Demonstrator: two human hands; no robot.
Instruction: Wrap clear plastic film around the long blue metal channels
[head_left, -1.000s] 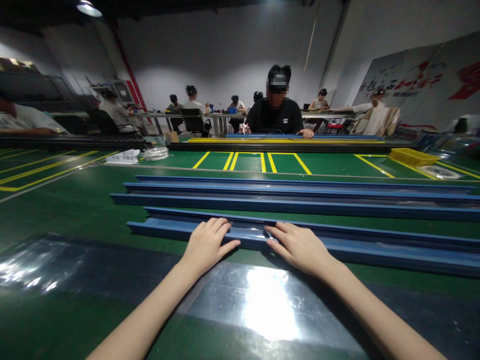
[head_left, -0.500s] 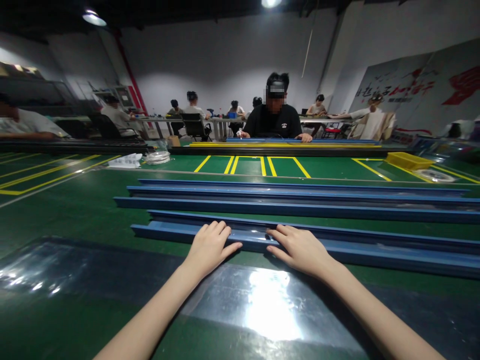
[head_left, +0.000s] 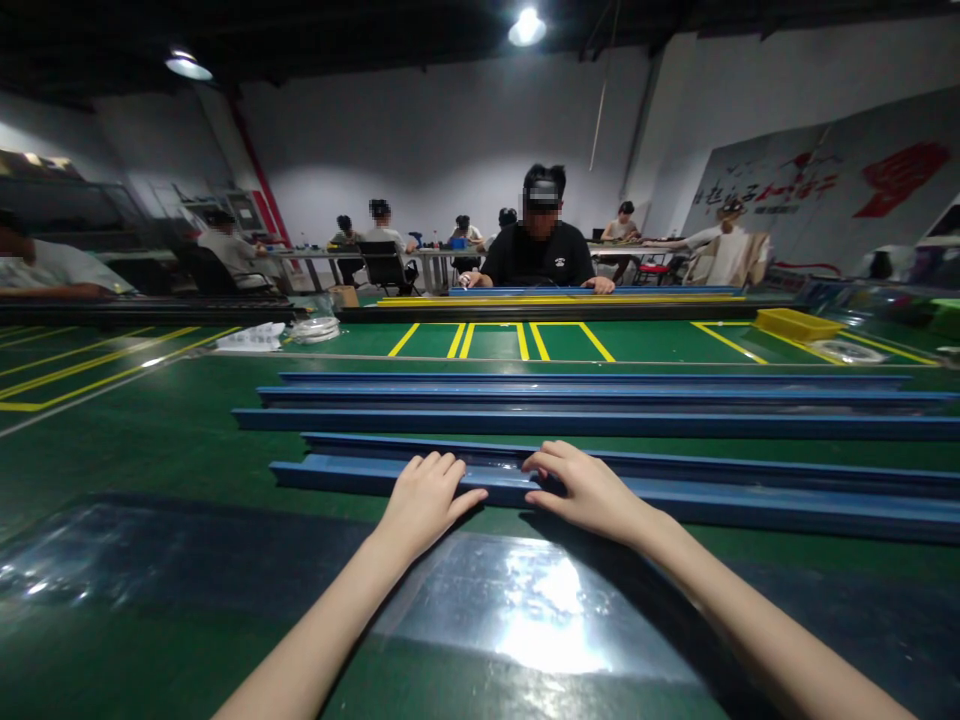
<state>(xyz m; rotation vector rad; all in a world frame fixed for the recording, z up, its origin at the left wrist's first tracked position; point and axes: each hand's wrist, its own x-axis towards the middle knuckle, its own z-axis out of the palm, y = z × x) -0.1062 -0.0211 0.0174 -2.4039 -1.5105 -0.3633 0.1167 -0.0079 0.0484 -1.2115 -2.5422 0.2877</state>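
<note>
A long blue channel strip (head_left: pixel 712 503) with raised walls lies across the green table in front of me. Over its near wall is my left hand (head_left: pixel 424 495), the fingers bent into the trough and the thumb along the front face. Further right, my right hand (head_left: pixel 589 490) is at the same strip, its fingers curved and parted from the thumb, with blue showing in the gap. A glossy clear area is visible in the trough between the hands. Just beyond lie several more blue strips (head_left: pixel 420 420), parallel to it.
A shiny transparent sheet (head_left: pixel 450 590) lies flat on the table (head_left: pixel 150 450) under my forearms. Farther off are white coils (head_left: pixel 315 330), a yellow tray (head_left: pixel 799 325) and yellow strips (head_left: pixel 562 300). A person in black (head_left: pixel 540 255) sits opposite; others sit behind.
My right hand's fingers have curled and drawn slightly up from the trough. My left hand stays over the strip. The whole view has shifted a little.
</note>
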